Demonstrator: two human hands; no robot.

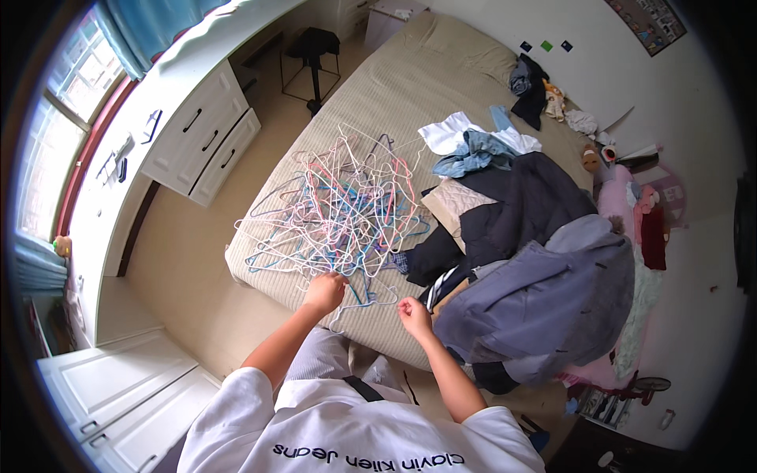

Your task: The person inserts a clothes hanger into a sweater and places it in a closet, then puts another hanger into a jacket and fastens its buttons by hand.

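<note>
A tangled heap of wire clothes hangers [343, 207], white, blue and pink, lies on the near left part of a bed [378, 88] with a beige ribbed cover. My left hand [326, 291] is at the heap's near edge, fingers bent against the hangers; whether it grips one cannot be told. My right hand [414, 315] is above the bed's near edge, fingers curled, just right of a loose white hanger; nothing clear shows in it. Right of the heap lies a pile of clothes, with a blue-grey coat [544, 301], a dark jacket [538, 189] and a denim garment [476, 152].
White drawers [198, 127] and a long white counter stand left of the bed, with a black stool [313, 44] beyond. A white cabinet [118, 384] is at the lower left. Soft toys and pink items [615, 195] line the wall side.
</note>
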